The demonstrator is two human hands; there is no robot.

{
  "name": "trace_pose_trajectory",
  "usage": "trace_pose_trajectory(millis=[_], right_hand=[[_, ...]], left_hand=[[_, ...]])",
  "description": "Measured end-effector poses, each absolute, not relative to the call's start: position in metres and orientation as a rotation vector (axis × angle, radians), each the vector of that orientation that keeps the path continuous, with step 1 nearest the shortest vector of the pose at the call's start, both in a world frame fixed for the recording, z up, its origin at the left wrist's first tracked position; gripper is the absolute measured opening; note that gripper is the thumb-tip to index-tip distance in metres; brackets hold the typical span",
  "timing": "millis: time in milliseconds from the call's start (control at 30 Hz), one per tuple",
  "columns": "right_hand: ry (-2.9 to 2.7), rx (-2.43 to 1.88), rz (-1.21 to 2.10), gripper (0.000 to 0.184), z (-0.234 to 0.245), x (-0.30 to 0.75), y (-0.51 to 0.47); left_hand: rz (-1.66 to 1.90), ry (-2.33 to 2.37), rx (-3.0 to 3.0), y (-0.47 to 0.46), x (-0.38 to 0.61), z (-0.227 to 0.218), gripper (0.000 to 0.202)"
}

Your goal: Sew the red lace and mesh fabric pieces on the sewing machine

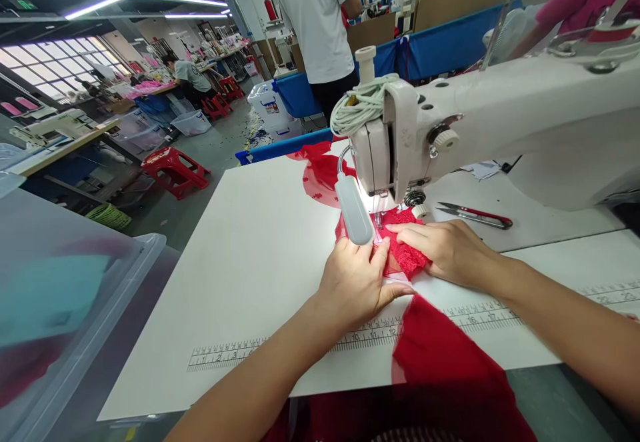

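Red lace fabric (pixel 407 253) lies under the needle and presser foot (pixel 379 221) of a white sewing machine (pixel 480 115). My left hand (pixel 353 279) rests at the fabric's left side, fingers bent onto it and thumb apart; a grey lamp head (pixel 354 209) hides some fingertips. On the right, my right hand (pixel 450 249) holds the lace, its fingers reaching toward the presser foot and its thumb hidden. Sheer red fabric (pixel 325 179) spreads behind the needle. A longer red piece (pixel 440 342) hangs over the table's front edge.
Thread snips (pixel 475 215) lie right of my right hand. A printed ruler (pixel 230 354) runs along the white table (pixel 250 249). A clear plastic bin (pixel 145 255) stands at left, with a red stool (pixel 175 170) beyond. A person in a white shirt (pixel 317 22) stands behind the machine.
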State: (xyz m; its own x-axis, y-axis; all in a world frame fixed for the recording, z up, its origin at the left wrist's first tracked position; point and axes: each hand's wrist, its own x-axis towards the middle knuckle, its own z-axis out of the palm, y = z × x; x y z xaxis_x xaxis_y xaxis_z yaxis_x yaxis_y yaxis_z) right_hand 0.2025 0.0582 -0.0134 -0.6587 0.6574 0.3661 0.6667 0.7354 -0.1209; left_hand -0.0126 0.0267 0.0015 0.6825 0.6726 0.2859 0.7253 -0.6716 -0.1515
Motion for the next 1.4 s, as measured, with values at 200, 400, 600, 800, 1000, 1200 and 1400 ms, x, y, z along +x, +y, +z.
trace_pose_trajectory(millis=[200, 400, 600, 800, 1000, 1200, 1400], right_hand=[[-2.507, -0.98, -0.029, 0.037, -0.016, 0.203, 0.059], [-2.51, -1.023, -0.013, 0.039, -0.014, 0.204, 0.059], [-2.511, -1.061, 0.008, 0.041, -0.013, 0.204, 0.06], [-2.522, -1.095, 0.013, 0.045, -0.012, 0.203, 0.061], [-2.514, -1.129, -0.034, 0.042, -0.01, 0.201, 0.061], [-2.511, -1.184, -0.117, 0.033, -0.009, 0.2, 0.059], [-2.46, -0.974, -0.015, 0.036, -0.008, 0.202, 0.053]], left_hand=[[-0.335, -1.096, -2.651, 0.026, -0.009, 0.005, 0.081], [-0.291, -1.115, -2.638, 0.021, -0.009, 0.003, 0.079], [-0.281, -1.101, -2.61, 0.02, -0.01, 0.002, 0.079], [-0.283, -1.13, -2.596, 0.022, -0.011, -0.001, 0.08], [-0.269, -1.161, -2.549, 0.022, -0.011, -0.003, 0.076], [-0.381, -1.246, -2.508, 0.023, -0.005, 0.001, 0.046], [-0.549, -1.179, -2.512, 0.031, -0.006, -0.002, 0.025]])
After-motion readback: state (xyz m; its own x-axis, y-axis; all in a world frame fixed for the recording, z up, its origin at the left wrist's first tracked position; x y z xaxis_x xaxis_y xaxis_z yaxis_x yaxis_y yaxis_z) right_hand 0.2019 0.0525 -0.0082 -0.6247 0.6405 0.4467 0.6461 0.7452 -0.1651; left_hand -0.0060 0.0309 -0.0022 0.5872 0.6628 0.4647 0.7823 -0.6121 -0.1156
